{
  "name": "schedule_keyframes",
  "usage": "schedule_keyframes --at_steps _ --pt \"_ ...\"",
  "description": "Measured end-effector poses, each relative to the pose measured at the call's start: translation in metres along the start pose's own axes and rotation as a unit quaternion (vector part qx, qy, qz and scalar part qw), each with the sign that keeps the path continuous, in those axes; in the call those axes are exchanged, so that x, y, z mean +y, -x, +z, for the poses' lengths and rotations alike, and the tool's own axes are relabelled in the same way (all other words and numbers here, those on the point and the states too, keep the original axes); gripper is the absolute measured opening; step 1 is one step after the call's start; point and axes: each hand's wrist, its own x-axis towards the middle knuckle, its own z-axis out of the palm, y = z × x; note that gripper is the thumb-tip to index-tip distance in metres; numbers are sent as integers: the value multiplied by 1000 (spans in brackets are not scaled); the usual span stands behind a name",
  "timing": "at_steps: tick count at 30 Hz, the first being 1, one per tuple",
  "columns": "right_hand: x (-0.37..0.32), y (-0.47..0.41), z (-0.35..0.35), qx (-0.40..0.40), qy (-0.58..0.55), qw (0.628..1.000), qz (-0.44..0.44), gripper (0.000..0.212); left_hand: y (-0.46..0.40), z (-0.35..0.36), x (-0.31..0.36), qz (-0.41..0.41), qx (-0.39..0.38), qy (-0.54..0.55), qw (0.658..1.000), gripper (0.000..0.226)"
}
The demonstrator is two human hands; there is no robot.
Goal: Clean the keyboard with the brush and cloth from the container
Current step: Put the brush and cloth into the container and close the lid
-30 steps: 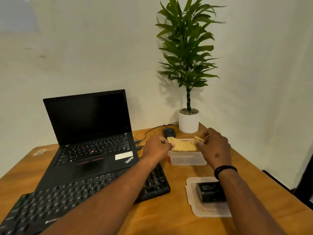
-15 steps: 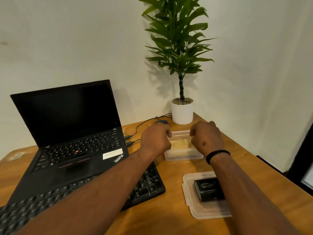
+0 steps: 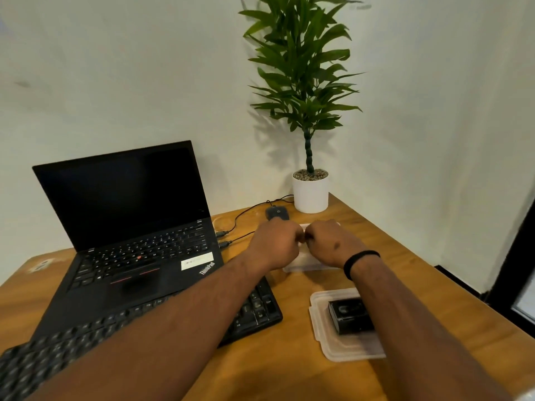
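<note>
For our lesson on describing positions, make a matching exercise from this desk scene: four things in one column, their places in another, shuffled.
Things:
1. mouse
2. black box
3. laptop
4. plant pot

Places:
A. far corner of the table
B. on the plastic lid
C. behind the keyboard
D. just beyond the hands

Pairs: 1-D, 2-B, 3-C, 4-A

2 hands point(image 3: 304, 246), 1 laptop point(image 3: 136, 238), 1 keyboard point(image 3: 254, 311)

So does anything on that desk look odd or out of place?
Slightly: the external keyboard lies askew, with the open laptop overlapping its far edge. The container lid is off, with a small black box resting on it. Nothing looks spilled or damaged.
</note>
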Motion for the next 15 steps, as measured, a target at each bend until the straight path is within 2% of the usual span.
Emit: schedule_keyframes --at_steps 3,6,8,11,13,15 --pt "4 24 -18 80 -55 995 -35 24 19 1 12 -27 98 194 976 14" --pt "13 61 -34 56 -118 990 -53 22 46 1 32 -10 65 313 948 7" --pt "21 84 -40 19 -115 992 -43 21 62 1 41 7 3 318 948 18" --pt "27 110 -40 -54 -63 996 -13 30 73 4 49 11 -74 276 958 50" --pt "28 122 -34 -89 -16 996 2 39 76 6 55 20 -93 254 963 56" --pt "28 129 -29 -93 17 995 15 39 79 8 61 34 -104 245 963 52"
